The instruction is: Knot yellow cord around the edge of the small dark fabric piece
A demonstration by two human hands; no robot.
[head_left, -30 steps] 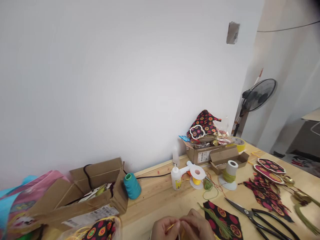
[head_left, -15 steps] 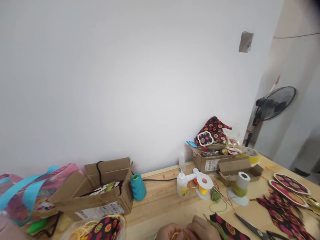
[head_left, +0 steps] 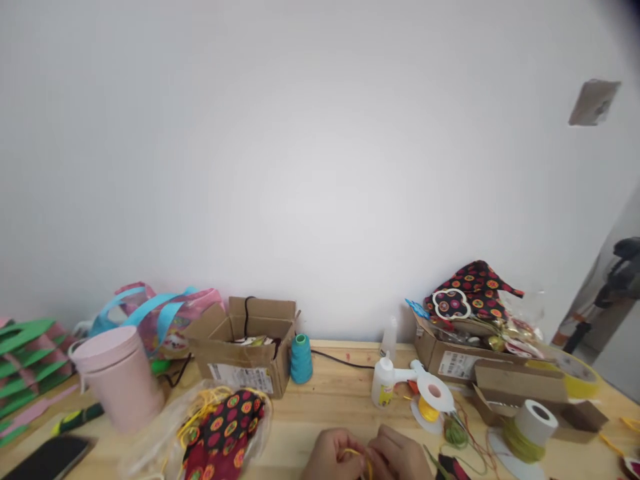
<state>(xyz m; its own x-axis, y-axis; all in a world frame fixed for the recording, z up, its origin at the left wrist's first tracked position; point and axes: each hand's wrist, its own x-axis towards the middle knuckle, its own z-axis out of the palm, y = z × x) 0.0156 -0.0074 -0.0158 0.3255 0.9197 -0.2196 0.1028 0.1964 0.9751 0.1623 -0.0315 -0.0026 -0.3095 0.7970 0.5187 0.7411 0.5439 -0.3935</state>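
At the bottom of the head view, my left hand (head_left: 334,455) and my right hand (head_left: 399,456) are close together over the wooden table. Both have their fingers pinched on a thin yellow cord (head_left: 356,453), which loops up between them. The lower parts of both hands are cut off by the frame edge. Just right of my right hand lies a piece of dark patterned fabric (head_left: 453,468), mostly out of frame, with green cord beside it. Beyond my hands stand a white glue bottle (head_left: 383,383) and a spool of yellow cord (head_left: 429,410).
Left of my hands, a plastic bag (head_left: 267,427) holds patterned fabric and yellow cord. Behind it are an open cardboard box (head_left: 240,377) and a teal thread cone (head_left: 301,360). A pink bucket (head_left: 120,380) stands left; a filled box (head_left: 453,363) and green cord spool (head_left: 530,433) stand right.
The view has swung left, bringing in the pink bucket, a phone and green layered pieces; the scissors and most of the fan have left view. My hands still pinch the yellow cord.
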